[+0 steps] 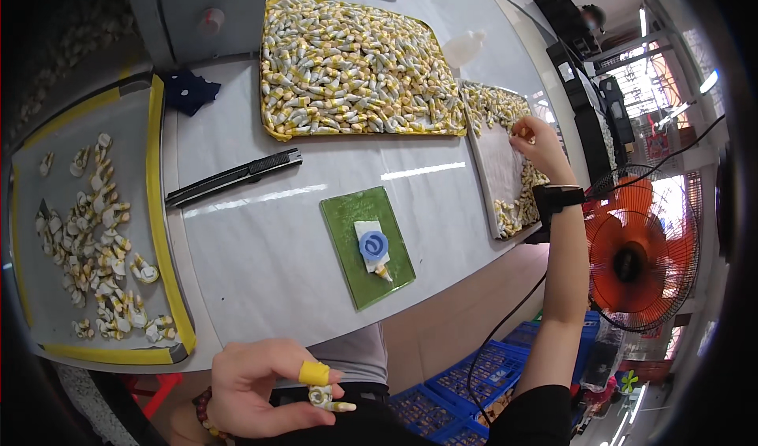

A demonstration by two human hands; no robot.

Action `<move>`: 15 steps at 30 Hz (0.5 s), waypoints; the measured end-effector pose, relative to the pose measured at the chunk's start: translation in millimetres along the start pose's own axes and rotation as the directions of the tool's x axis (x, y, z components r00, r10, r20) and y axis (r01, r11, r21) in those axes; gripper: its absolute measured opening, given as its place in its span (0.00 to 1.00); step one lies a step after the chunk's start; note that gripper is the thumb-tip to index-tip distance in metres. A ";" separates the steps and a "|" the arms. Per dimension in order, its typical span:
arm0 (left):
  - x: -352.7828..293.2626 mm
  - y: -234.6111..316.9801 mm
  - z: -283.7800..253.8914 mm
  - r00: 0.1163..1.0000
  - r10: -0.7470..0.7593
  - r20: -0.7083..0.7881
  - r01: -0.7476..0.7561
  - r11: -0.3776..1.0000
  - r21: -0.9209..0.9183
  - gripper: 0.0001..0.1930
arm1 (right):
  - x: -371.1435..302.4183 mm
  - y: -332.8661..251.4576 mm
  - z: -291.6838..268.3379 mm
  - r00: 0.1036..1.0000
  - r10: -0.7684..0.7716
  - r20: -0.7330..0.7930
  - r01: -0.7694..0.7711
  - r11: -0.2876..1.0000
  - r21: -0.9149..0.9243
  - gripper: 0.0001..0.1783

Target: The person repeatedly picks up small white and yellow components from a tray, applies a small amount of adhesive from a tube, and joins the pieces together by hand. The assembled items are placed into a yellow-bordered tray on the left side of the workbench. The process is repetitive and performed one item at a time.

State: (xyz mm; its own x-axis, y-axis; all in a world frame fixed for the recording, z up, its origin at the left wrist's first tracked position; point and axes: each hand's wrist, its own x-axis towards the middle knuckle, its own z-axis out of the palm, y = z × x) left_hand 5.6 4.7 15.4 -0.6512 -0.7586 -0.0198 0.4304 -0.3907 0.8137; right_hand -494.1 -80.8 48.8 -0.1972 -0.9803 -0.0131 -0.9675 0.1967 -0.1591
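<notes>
My left hand [264, 387], low in the picture, has yellow tape round one finger. Between finger and thumb it pinches a small white-and-yellow painted figure [320, 398] with a pointed tip. Out to the right, my right hand [540, 147] reaches over a shallow tray [483, 179] of small white-and-yellow pieces [509, 217]. Its fingertips are pressed together; what lies between them is too small to name. In front of me a green mat [345, 244] bears a white pad with a round blue piece [373, 245] and a small pointed piece [384, 274].
A large tray [276, 135] heaped with similar pieces stands at the back. A black utility knife [237, 177] lies left of the mat. Figures sit on a yellow-taped board [170, 288] at left. An orange fan [632, 260] and blue crates [450, 383] are at right.
</notes>
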 end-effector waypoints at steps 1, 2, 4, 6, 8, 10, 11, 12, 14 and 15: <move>0.5 -0.3 -0.6 1.000 0.005 0.008 -0.005 1.000 -0.002 0.15 | -0.9 -1.7 0.9 1.000 0.007 -0.013 -0.007 1.000 0.006 0.09; 0.6 -0.7 -1.4 1.000 0.013 0.010 -0.013 1.000 -0.004 0.16 | -0.5 -4.7 2.4 1.000 0.009 -0.024 -0.009 1.000 0.013 0.09; 1.1 -0.9 -2.1 1.000 0.008 0.012 -0.007 1.000 -0.005 0.16 | -1.4 -8.6 2.2 0.999 0.029 -0.020 -0.028 0.999 0.023 0.09; 0.6 -1.5 -3.1 1.000 0.003 0.012 -0.003 1.000 -0.008 0.16 | -3.5 -9.5 1.4 0.998 0.062 0.015 -0.063 0.998 0.028 0.10; -0.2 -1.5 -4.5 1.000 0.001 0.016 -0.001 1.000 -0.014 0.16 | -4.6 -3.7 4.7 0.999 0.008 -0.031 -0.005 0.995 0.097 0.10; -0.6 -2.0 -5.0 1.000 0.012 0.016 -0.012 1.000 -0.011 0.16 | -7.8 0.9 7.4 0.996 -0.022 -0.085 0.033 0.992 0.125 0.10; -0.4 -2.2 -5.6 1.000 0.018 0.016 -0.018 1.000 -0.008 0.16 | -9.5 2.1 9.2 0.993 -0.028 -0.114 0.042 0.992 0.121 0.10; -0.7 -2.2 -6.9 1.000 0.015 0.019 -0.015 1.000 0.000 0.16 | -11.0 3.4 10.3 0.989 -0.034 -0.144 0.051 0.992 0.118 0.10; -1.8 -2.2 -9.4 1.000 0.010 0.024 -0.011 1.000 0.018 0.16 | -13.5 10.2 6.9 0.996 0.072 -0.044 -0.069 0.996 0.055 0.10; -2.5 -2.5 -9.4 1.000 0.008 0.012 -0.008 1.000 -0.003 0.16 | -14.4 12.0 5.5 0.992 0.127 0.002 -0.127 0.992 0.019 0.10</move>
State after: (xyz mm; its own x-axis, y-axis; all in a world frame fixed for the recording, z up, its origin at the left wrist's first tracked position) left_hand 12.1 2.7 8.0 -0.6552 -0.7555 -0.0066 0.4372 -0.3862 0.8122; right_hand -502.0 -64.4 41.6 -0.3184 -0.9473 -0.0354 -0.9314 0.3195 -0.1745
